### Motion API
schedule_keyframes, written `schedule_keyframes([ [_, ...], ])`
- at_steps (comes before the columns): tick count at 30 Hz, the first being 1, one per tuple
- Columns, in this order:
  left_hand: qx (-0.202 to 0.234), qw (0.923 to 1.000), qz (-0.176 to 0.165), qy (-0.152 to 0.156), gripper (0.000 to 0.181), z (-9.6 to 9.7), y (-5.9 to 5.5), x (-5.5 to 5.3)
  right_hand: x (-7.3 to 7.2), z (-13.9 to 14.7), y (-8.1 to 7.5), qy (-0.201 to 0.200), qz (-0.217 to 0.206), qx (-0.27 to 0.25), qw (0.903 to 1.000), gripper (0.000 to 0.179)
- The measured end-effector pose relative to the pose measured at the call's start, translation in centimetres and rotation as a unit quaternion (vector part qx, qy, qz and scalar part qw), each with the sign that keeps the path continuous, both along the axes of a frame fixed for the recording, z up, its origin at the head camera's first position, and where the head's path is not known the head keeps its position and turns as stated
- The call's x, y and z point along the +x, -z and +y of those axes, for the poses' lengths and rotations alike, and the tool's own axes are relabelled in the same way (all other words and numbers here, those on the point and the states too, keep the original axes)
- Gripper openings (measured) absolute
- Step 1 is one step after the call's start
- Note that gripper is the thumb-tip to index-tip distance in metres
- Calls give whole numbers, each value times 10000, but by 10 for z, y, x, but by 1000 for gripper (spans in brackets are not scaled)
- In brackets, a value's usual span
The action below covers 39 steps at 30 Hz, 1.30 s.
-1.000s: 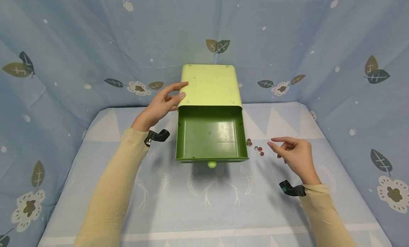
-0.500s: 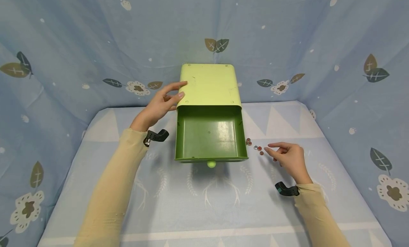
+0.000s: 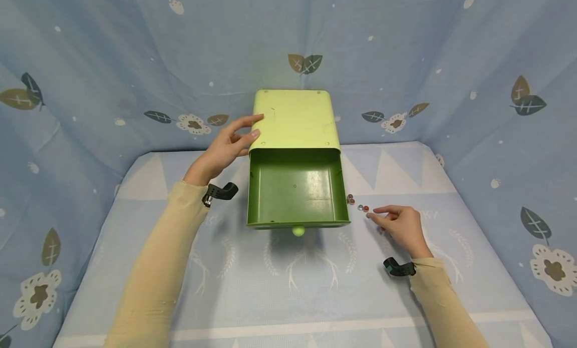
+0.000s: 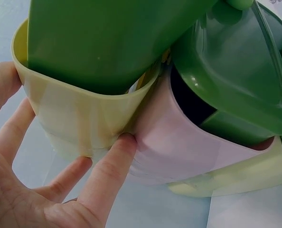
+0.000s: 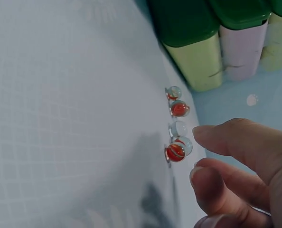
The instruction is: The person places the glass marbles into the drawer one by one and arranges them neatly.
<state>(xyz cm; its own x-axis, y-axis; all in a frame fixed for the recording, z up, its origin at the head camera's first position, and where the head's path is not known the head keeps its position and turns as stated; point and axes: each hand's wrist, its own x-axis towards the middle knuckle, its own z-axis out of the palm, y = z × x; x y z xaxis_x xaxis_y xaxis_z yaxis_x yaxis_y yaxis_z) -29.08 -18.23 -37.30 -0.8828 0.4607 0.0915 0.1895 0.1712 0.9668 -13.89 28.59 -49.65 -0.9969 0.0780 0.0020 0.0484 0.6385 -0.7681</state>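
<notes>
A stacked cabinet (image 3: 295, 118) with a pale yellow top shell stands at the back, its dark green drawer (image 3: 295, 188) pulled out. My left hand (image 3: 221, 150) rests against the top shell's left edge, fingers spread; in the left wrist view the fingertips (image 4: 126, 142) touch the shell. Right of the drawer lie several glass marbles, among them a red-swirled marble (image 5: 175, 152) and a clear marble (image 5: 178, 128). Beside them is my right hand (image 3: 402, 231), thumb and index finger apart, with nothing held between them. In the head view its fingertips partly hide the nearest marble.
Below the top tier, the cabinet has a pink tier (image 4: 193, 147) and another yellow one, each with a green drawer. A light green knob (image 3: 298, 231) juts from the drawer's front. The patterned cloth (image 3: 311, 298) covers the table; a blue curtain (image 3: 225, 47) hangs behind.
My right hand has moved left and slightly down to the marbles. The left hand, the cabinet and the drawer stay as they were.
</notes>
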Motion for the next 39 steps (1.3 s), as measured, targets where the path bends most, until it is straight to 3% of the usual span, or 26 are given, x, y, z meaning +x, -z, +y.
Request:
schedule_keyframes([
  [13, -43, 10000, 10, -9, 54, -1, 2, 1, -3, 1, 15, -4, -43, 189, 9998, 27],
  [39, -26, 10000, 32, -22, 53, 0, -1, 3, -6, -1, 16, -42, 180, 339, 9993, 20],
])
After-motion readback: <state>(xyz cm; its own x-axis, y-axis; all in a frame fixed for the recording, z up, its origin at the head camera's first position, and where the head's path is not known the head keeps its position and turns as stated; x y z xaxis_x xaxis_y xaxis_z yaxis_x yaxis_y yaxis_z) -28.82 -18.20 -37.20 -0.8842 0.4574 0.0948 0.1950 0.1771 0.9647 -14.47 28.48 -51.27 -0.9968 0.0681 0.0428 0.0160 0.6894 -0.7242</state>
